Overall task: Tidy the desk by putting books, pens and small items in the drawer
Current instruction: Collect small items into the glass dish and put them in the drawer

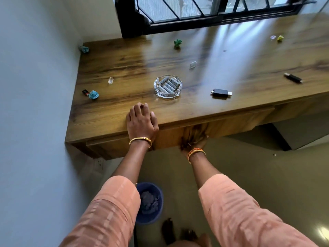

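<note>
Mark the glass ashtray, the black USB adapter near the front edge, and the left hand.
glass ashtray (pixel 157 90): head view, left rim.
black USB adapter (pixel 220 92): head view, middle of body.
left hand (pixel 141 122): head view, back of hand.

It looked like a room in a home, a study corner: a built-in wooden desk (pixel 178 111) ran under a black-framed barred window (pixel 204 9) at the top of the frame, tucked against a plain pale wall (pixel 35 86) at left. Below, a blue wastebasket (pixel 151 202) stood on the bare floor (pixel 249 166), with a wall socket (pixel 99 164) beneath the desk.
</note>
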